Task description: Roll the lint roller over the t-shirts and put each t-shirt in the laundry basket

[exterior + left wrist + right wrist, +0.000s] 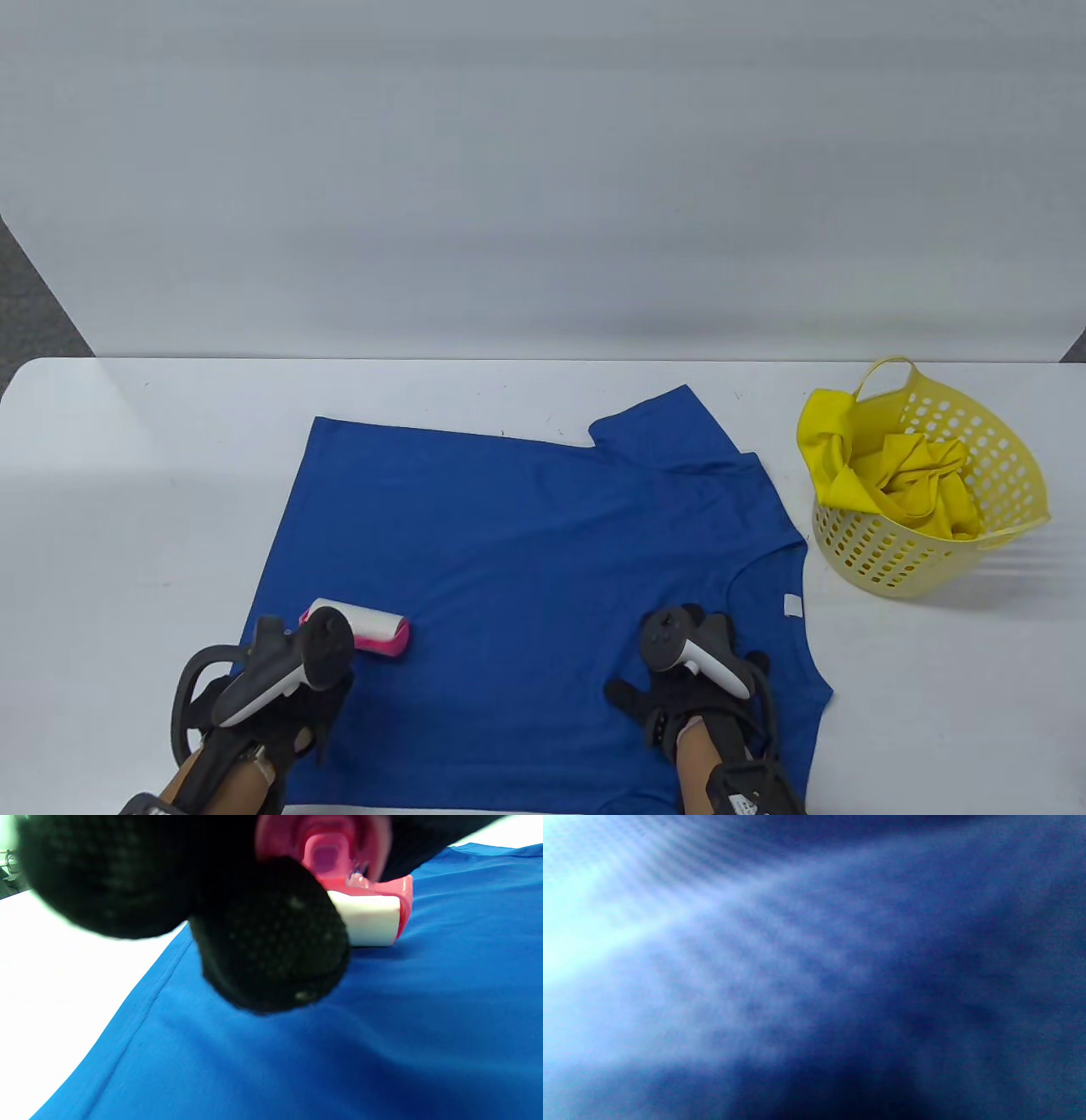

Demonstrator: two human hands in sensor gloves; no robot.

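Observation:
A blue t-shirt (526, 577) lies spread flat on the white table, collar toward the right. My left hand (293, 679) grips the pink handle of a lint roller (373, 630), whose white roll rests on the shirt near its lower left part. In the left wrist view my gloved fingers (271, 942) curl round the pink handle, and the lint roller (369, 918) touches the blue t-shirt (382, 1027). My right hand (691, 679) lies flat with spread fingers on the shirt below the collar. The right wrist view is filled with blurred blue t-shirt (840, 984) fabric.
A yellow perforated laundry basket (1001, 475) stands on the table to the right of the shirt, with a yellow t-shirt (908, 484) inside it and draped over its left rim. The white table (153, 475) continues left of the shirt.

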